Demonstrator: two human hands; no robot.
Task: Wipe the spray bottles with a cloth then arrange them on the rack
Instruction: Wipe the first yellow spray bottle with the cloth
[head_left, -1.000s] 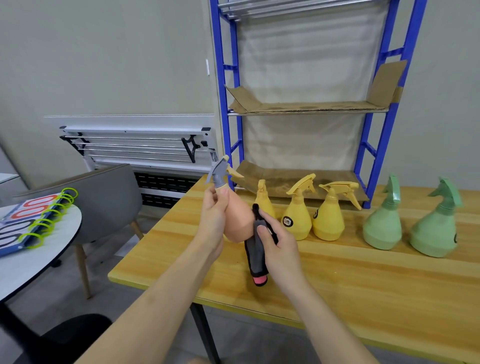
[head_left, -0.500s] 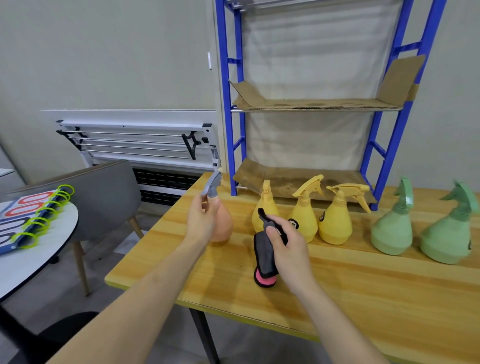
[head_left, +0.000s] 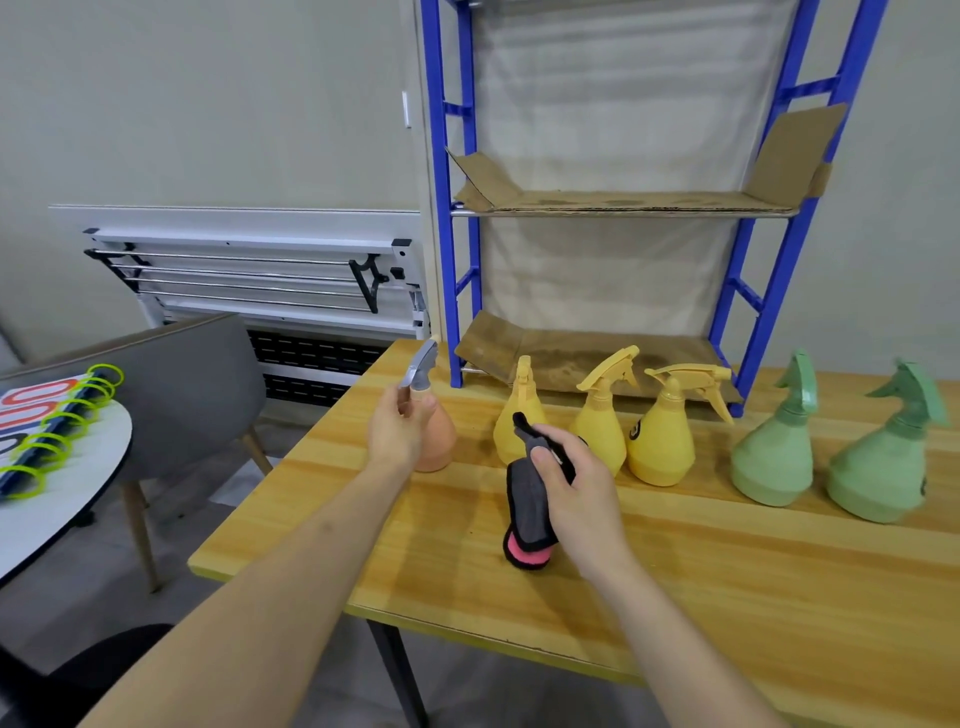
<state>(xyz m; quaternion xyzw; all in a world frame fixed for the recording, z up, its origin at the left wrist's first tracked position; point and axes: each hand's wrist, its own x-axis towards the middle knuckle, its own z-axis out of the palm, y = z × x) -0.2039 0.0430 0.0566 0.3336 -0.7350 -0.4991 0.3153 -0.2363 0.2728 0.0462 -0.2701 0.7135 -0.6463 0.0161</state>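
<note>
My left hand (head_left: 400, 431) grips the neck of an orange spray bottle (head_left: 439, 441) with a grey trigger head, which stands on the wooden table (head_left: 727, 587) near its left edge. My right hand (head_left: 576, 483) holds a dark grey cloth with a pink side (head_left: 527, 512), hanging just above the table. Three yellow spray bottles (head_left: 660, 441) stand in a row behind my right hand. Two green spray bottles (head_left: 776, 457) stand to the right. The blue rack (head_left: 447, 260) with cardboard-lined shelves rises at the back of the table.
A grey chair (head_left: 192, 395) and a round white table (head_left: 57, 499) holding a ring-bound booklet are at the left. A folded white drying rack (head_left: 270, 280) leans on the wall behind. The table's front edge runs diagonally below my arms.
My left hand has lowered the orange bottle from in front of me and moved it left onto the table. My right hand with the cloth has pulled away from the bottle.
</note>
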